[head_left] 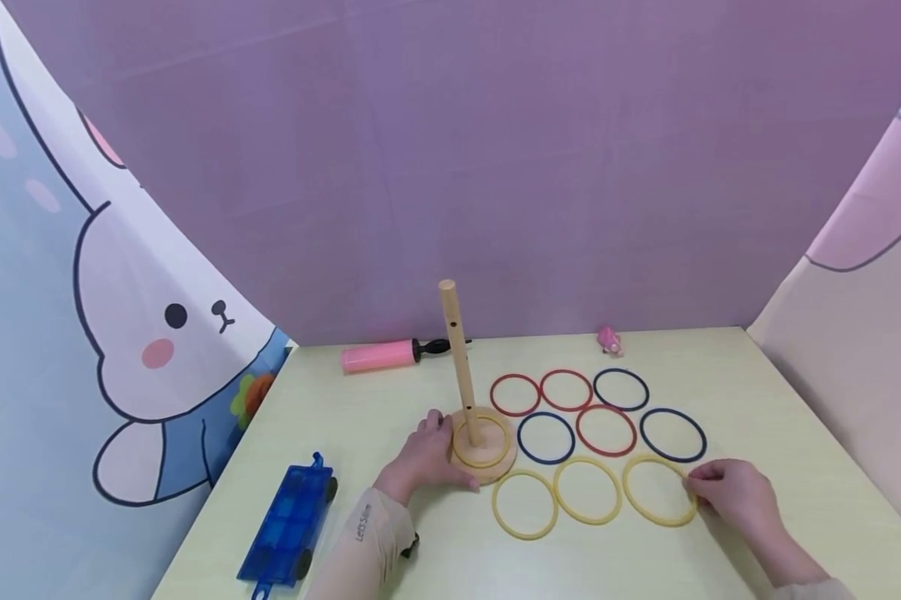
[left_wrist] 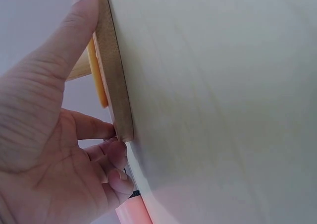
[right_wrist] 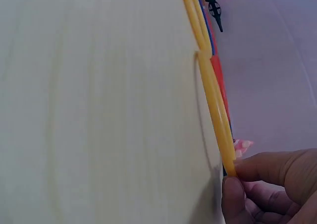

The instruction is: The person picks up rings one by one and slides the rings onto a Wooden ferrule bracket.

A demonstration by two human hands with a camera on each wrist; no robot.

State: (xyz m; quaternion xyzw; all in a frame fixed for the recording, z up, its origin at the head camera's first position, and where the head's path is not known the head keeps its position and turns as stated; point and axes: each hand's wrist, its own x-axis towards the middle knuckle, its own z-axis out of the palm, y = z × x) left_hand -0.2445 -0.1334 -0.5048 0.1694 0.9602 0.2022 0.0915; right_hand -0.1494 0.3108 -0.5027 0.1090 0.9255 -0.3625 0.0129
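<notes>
A wooden ring-toss stand with an upright post (head_left: 459, 358) stands on its round base (head_left: 488, 476) at mid-table. One yellow ring (head_left: 508, 442) lies around the post's foot. My left hand (head_left: 426, 457) grips the base from the left; in the left wrist view, thumb and fingers span the base's rim (left_wrist: 118, 85). At the right, my right hand (head_left: 738, 496) pinches the edge of another yellow ring (head_left: 668, 522) between thumb and finger. In the right wrist view this ring (right_wrist: 217, 112) appears nearly edge-on, slightly above its shadow. Two more yellow rings (head_left: 525, 536) lie between it and the base.
Behind the yellow rings lie several red rings (head_left: 515, 414) and blue rings (head_left: 546, 462), edge against edge. A pink hand pump (head_left: 378, 356) and a small pink figure (head_left: 609, 340) sit along the back edge. A blue toy wagon (head_left: 288, 525) is at the front left.
</notes>
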